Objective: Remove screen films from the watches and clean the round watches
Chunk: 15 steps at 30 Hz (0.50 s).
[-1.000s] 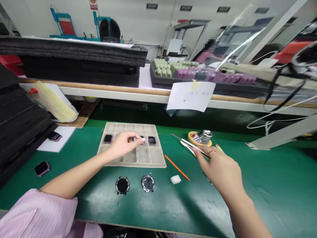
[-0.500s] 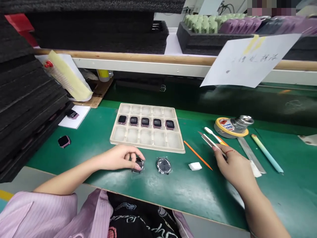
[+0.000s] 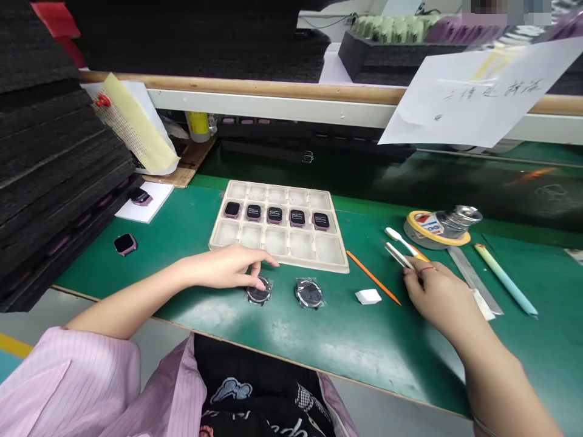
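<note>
My left hand (image 3: 230,267) is over a round watch face in clear film (image 3: 259,296) on the green table. Its thumb rests on the face, and the index finger stretches out above with a gap between them. Beside it lies a second round face in clear film (image 3: 310,294). My right hand (image 3: 439,297) is closed around a slim pair of tweezers (image 3: 397,252), its tips pointing to the far left; the rear part is hidden by the fingers. Behind my left hand, a cream tray (image 3: 277,260) holds several square watches (image 3: 274,215) in its middle row.
An orange stick (image 3: 373,277) and a white block (image 3: 368,297) lie between my hands. Near my right hand are a toothbrush (image 3: 395,235), a steel ruler (image 3: 473,279), a pen (image 3: 505,279) and a metal-topped bottle (image 3: 458,221). Black foam stacks (image 3: 50,164) rise at left.
My left index finger has lifted and straightened, uncovering more of the round face under the thumb. My right hand keeps the tweezers. The whole view has shifted slightly.
</note>
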Each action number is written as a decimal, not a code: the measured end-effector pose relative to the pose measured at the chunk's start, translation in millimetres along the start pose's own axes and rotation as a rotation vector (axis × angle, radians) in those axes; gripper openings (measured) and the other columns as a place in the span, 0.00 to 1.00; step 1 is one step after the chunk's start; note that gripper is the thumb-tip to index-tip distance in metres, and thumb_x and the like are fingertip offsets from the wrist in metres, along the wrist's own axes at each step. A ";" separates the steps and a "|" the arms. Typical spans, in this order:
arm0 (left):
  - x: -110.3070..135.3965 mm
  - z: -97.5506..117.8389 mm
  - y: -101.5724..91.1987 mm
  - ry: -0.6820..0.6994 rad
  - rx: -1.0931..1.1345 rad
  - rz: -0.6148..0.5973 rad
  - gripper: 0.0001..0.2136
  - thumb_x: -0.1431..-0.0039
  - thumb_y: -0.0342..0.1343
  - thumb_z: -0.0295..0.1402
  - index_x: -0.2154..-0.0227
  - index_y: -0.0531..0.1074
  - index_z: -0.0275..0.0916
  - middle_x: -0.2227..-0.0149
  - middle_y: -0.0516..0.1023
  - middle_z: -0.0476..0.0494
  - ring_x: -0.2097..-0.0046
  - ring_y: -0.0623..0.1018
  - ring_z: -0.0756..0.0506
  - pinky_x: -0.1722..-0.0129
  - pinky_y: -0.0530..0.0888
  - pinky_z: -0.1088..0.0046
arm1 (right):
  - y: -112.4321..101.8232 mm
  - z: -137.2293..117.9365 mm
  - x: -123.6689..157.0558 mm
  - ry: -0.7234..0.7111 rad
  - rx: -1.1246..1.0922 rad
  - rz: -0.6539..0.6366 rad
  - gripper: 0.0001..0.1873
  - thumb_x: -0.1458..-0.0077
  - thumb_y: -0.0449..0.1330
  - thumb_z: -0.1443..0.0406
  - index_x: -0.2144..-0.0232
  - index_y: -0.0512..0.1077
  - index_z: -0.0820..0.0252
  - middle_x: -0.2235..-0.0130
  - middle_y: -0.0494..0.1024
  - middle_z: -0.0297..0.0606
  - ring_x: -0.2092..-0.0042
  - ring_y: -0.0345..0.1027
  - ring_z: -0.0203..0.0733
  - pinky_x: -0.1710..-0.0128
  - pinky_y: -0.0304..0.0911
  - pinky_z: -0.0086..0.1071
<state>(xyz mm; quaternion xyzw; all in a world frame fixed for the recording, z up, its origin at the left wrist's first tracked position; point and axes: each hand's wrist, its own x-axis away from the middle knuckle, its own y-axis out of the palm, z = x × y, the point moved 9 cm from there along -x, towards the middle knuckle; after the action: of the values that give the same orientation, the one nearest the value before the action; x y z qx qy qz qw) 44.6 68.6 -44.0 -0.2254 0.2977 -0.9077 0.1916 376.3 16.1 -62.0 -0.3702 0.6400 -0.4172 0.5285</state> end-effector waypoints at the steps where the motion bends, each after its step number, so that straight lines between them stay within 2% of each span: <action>1: 0.0 1.3 0.0 0.008 -0.008 0.003 0.22 0.37 0.58 0.39 0.42 0.69 0.39 0.67 0.77 0.50 0.71 0.72 0.50 0.71 0.63 0.76 | 0.9 -1.3 -0.2 -0.007 0.014 -0.018 0.14 0.38 0.55 0.65 0.62 0.80 0.65 0.72 0.73 0.42 0.72 0.72 0.43 0.72 0.62 0.34; 5: -3.1 5.5 -2.2 0.041 -0.142 0.058 0.18 0.37 0.59 0.37 0.45 0.72 0.40 0.67 0.77 0.50 0.69 0.74 0.48 0.69 0.65 0.75 | 1.7 -4.3 -3.3 -0.011 0.082 -0.043 0.16 0.38 0.55 0.65 0.62 0.80 0.70 0.72 0.73 0.47 0.74 0.70 0.46 0.72 0.62 0.38; 7: -5.4 6.7 -1.9 0.046 -0.225 0.073 0.16 0.37 0.59 0.35 0.47 0.74 0.41 0.68 0.77 0.49 0.67 0.76 0.47 0.69 0.65 0.74 | -2.5 -10.5 -5.6 -0.026 0.103 -0.028 0.16 0.40 0.55 0.66 0.62 0.80 0.72 0.73 0.73 0.51 0.72 0.71 0.52 0.70 0.62 0.42; 9: -6.4 7.2 -0.2 0.044 -0.270 0.072 0.15 0.37 0.59 0.35 0.48 0.74 0.41 0.68 0.78 0.48 0.66 0.77 0.46 0.69 0.65 0.74 | -10.9 -26.1 -6.3 -0.074 0.088 -0.007 0.15 0.40 0.56 0.66 0.60 0.79 0.73 0.70 0.76 0.57 0.67 0.73 0.60 0.66 0.65 0.47; 11: -5.3 7.1 1.5 0.037 -0.294 0.078 0.14 0.37 0.59 0.34 0.49 0.75 0.41 0.65 0.79 0.47 0.65 0.78 0.46 0.68 0.66 0.73 | -21.9 -53.9 -3.6 -0.165 0.027 -0.001 0.16 0.39 0.56 0.65 0.54 0.77 0.68 0.61 0.79 0.57 0.58 0.75 0.60 0.59 0.68 0.47; 13: -2.2 6.2 2.6 0.016 -0.334 0.107 0.13 0.36 0.58 0.34 0.50 0.75 0.41 0.58 0.79 0.43 0.63 0.79 0.44 0.66 0.67 0.72 | -31.1 -92.4 3.8 -0.306 -0.089 -0.043 0.16 0.36 0.56 0.61 0.49 0.74 0.60 0.54 0.80 0.48 0.51 0.75 0.53 0.53 0.70 0.42; 15: 2.0 4.6 3.8 -0.018 -0.378 0.152 0.14 0.36 0.57 0.37 0.50 0.75 0.39 0.53 0.77 0.39 0.59 0.79 0.41 0.64 0.69 0.68 | -35.6 -135.1 15.7 -0.478 -0.263 -0.148 0.15 0.36 0.58 0.59 0.49 0.74 0.56 0.53 0.81 0.42 0.51 0.76 0.48 0.52 0.72 0.39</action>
<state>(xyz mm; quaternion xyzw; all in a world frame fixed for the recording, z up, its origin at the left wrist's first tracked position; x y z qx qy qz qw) 46.1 62.7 -42.6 -0.2423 0.4771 -0.8166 0.2163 241.8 7.6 -22.3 -0.5694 0.5169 -0.2687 0.5800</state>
